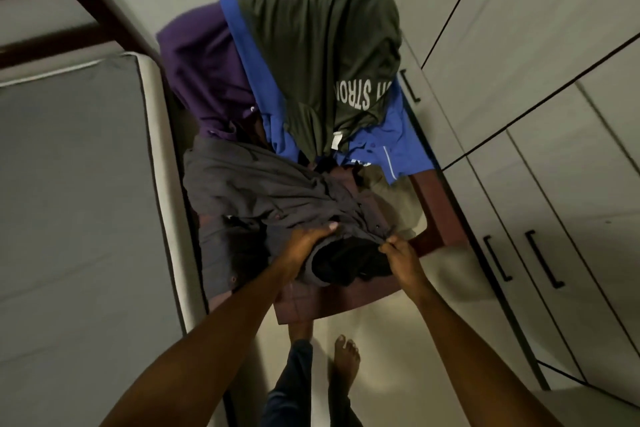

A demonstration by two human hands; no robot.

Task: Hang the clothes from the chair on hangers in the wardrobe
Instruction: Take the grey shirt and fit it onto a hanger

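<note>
Both hands on grey shirt (263,191) atop chair (440,215) pile: left hand (304,246) grips collar fold, right hand (401,256) pinches edge, prob. to lift it off w/o dragging others.

Chair (436,215) between bed (69,184) on left and wardrobe (540,114) on right. Clothes (311,45) heaped on seat and draped over backrest. Both hands at pile's near edge: left hand (304,246), right hand (403,258).
</note>
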